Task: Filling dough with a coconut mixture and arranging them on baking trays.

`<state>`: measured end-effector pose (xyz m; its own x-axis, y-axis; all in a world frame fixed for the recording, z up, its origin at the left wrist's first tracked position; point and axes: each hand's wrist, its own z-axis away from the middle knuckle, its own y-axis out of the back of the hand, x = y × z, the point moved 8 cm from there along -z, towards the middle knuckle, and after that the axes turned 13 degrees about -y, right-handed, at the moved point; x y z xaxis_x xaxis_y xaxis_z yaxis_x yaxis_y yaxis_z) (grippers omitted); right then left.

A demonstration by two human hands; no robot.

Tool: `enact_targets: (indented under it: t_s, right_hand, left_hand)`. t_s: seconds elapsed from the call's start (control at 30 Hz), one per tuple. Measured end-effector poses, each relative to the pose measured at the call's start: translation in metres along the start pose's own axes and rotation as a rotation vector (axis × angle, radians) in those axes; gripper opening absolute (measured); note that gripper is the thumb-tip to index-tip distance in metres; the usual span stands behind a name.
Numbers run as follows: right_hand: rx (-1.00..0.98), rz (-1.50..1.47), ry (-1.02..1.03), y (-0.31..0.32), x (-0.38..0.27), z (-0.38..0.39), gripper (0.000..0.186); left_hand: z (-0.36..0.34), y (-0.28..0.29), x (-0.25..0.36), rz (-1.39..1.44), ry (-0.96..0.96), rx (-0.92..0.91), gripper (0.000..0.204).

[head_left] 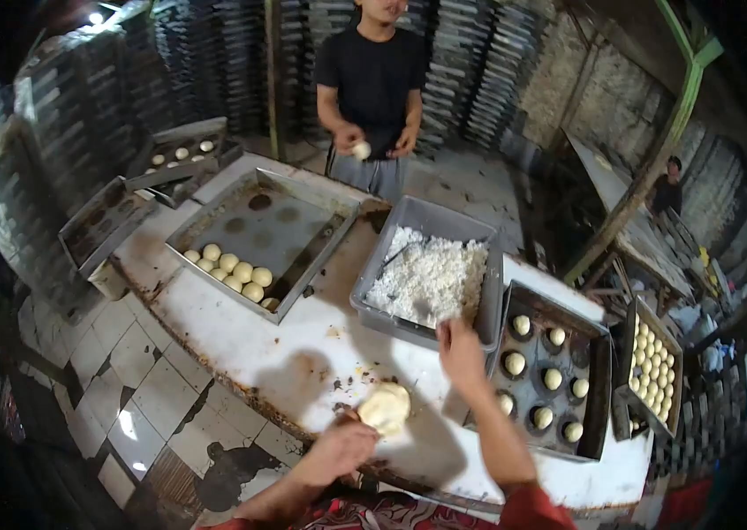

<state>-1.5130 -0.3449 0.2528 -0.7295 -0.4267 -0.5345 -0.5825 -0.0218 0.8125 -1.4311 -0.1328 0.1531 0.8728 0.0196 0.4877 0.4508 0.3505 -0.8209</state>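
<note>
My left hand (344,449) is closed at the near edge of a flattened round of pale dough (385,409), its fingers pinching the rim beside the white tabletop. My right hand (458,343) is closed over the near rim of a grey plastic bin (373,309). From its fingers a blurred grey tool, apparently a spoon (426,312), reaches into the bin. White crumbly filling (431,274) is heaped inside, much like grated coconut.
A metal tray (303,231) at left holds several dough balls (229,262). To the right, a dark tray (601,389) carries spaced balls, beside another full tray (653,367). Across the table stands a person (371,79) holding a dough ball (361,150). A green post (678,124) rises at right.
</note>
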Motion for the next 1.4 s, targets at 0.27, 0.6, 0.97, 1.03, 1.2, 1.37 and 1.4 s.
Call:
enact_targets:
  t_s: [0.27,0.6,0.97,1.03,1.2,1.37,1.4]
  right_hand:
    - [-0.287,0.719,0.112,-0.108,-0.002,-0.192,0.016]
    - [-0.937,1.173,0.166,-0.147,-0.029,-0.116,0.010]
    - [-0.797,-0.046,-0.389,-0.034,-0.014,-0.085,0.024]
    - [-0.660,-0.188,-0.401,-0.018,-0.021,-0.071,0.022]
    - [0.058,-0.270,-0.167,0.001,-0.041,-0.014,0.013]
    - [0.167,-0.367,-0.147,-0.009,-0.034,0.057,0.027]
    - [0.155,-0.384,-0.129,-0.010,-0.025,0.072,0.029]
  left_hand:
    - [-0.023,0.093,0.131,0.116,-0.212,0.194,0.043]
    - [-0.047,0.109,0.207,-0.520,-0.317,-0.029,0.061]
    - [-0.124,-0.001,0.155,-0.244,-0.191,-0.270,0.038]
    - [-0.144,-0.011,0.142,-0.259,-0.206,-0.238,0.036]
    - [-0.156,-0.059,0.095,-0.077,-0.243,-0.096,0.031]
    - [-0.142,-0.066,0.049,-0.083,-0.449,0.181,0.019]
    - [-0.134,-0.066,0.043,-0.077,-0.503,0.214,0.020]
